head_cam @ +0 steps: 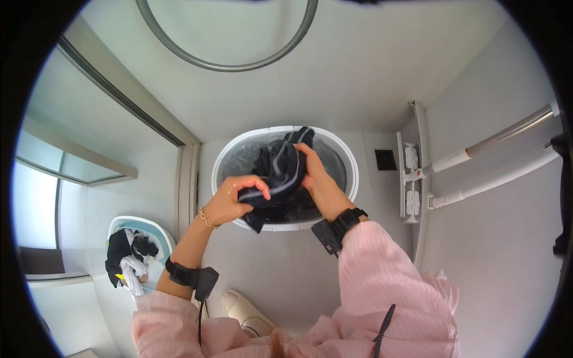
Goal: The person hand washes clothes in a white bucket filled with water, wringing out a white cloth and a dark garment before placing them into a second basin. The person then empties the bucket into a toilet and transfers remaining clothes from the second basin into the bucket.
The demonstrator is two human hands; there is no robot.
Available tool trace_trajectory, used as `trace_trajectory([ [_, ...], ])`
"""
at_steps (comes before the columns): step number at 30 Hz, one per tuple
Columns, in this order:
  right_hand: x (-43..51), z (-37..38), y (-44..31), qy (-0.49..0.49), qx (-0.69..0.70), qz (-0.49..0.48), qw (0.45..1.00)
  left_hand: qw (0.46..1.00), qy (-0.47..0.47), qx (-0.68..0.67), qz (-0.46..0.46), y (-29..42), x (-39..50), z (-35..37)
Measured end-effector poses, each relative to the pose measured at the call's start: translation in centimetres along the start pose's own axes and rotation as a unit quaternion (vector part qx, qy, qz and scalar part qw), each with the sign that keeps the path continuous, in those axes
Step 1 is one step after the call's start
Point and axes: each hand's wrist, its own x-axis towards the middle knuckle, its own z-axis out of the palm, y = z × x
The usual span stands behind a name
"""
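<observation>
A wet dark garment with light stripes (282, 179) is stretched between both hands, over a white oval tub (353, 165) of dark water. My left hand (237, 197) grips its lower left edge, with fingers curled over the cloth. On the garment's right side, my right hand (313, 168) is closed on it, the thumb on top and the other fingers partly hidden. Part of the cloth hangs down at the tub's near rim, and its upper end lies towards the far rim.
A teal and white basin (166, 237) with black, white and grey clothes stands at the left, beyond a door frame (186, 192). Two mops (447, 163) lean along the right wall. A grey hose (233, 67) loops above. A dark floor drain (386, 159) lies right of the tub.
</observation>
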Motion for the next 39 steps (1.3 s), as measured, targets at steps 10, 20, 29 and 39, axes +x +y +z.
trace_trajectory([
  [10, -5.7, 3.5, -0.1, -0.038, -0.181, 0.000, 0.983, 0.822, 0.283, -0.484, -0.099, -7.1, 6.6, 1.9],
  [20, 1.0, -1.7, 3.3, 0.186, -0.710, -0.234, 0.638, 0.847, 0.416, -0.241, -0.230, -18.1, 10.9, 10.1],
  [29, -0.3, -1.1, 6.4, 0.215, -0.579, -0.416, 0.668, 0.683, 0.375, -0.561, -0.281, -18.3, 11.5, 7.8],
  [39, -2.2, 2.9, 5.4, 0.278, -0.604, -0.331, 0.669, 0.760, 0.345, -0.480, -0.270, -15.4, 11.9, 7.3],
])
